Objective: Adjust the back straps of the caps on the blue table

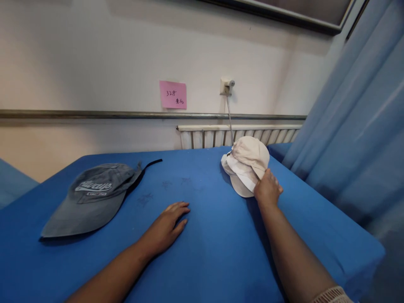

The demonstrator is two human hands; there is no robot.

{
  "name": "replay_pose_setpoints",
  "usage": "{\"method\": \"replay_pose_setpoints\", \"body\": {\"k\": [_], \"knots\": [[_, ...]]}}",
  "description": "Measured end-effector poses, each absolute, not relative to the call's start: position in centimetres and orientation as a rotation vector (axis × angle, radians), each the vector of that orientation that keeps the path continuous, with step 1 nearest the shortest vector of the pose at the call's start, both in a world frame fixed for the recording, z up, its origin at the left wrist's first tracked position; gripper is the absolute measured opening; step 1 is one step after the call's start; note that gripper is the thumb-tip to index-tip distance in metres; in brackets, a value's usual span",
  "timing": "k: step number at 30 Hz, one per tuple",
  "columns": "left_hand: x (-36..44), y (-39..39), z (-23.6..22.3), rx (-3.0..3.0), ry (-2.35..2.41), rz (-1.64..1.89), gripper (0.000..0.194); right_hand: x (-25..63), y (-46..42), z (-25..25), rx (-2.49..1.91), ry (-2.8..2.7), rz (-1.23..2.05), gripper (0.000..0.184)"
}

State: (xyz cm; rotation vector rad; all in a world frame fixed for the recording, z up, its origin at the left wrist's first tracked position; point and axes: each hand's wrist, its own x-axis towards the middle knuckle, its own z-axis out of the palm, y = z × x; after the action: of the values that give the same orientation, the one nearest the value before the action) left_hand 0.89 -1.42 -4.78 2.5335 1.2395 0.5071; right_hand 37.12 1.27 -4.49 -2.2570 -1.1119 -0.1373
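Observation:
At the far right of the blue-covered table (pixel 208 235) is a stack of pale baseball caps (pixel 251 153), cream and white, nested with their brims towards me. My right hand (pixel 268 188) is closed on a brim at the stack's right side; its fingertips are partly hidden. Lying palm down on the blue cover, my left hand (pixel 170 223) has its fingers stretched out and holds nothing. A grey-blue baseball cap (pixel 97 189) with white lettering rests to the left of it, apart from the hand, its brim pointing to the lower left and its black strap reaching right.
Behind the table runs a white wall with a metal rail (pixel 132 114), a white radiator (pixel 208 136) and a socket with a plug (pixel 227 87). A pink note (pixel 173 95) is stuck above the rail. A blue curtain (pixel 356 109) hangs along the right side.

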Motion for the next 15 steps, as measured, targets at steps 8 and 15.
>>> {"method": "replay_pose_setpoints", "body": {"k": [8, 15], "knots": [[2.0, -1.1, -5.0, 2.273, 1.292, 0.664, 0.043, 37.2, 1.2, -4.0, -2.120, -1.094, -0.236, 0.057], [15.5, 2.1, -1.7, 1.512, 0.831, 1.001, 0.058, 37.2, 1.6, -4.4, -2.085, -1.091, -0.228, 0.058]]}}
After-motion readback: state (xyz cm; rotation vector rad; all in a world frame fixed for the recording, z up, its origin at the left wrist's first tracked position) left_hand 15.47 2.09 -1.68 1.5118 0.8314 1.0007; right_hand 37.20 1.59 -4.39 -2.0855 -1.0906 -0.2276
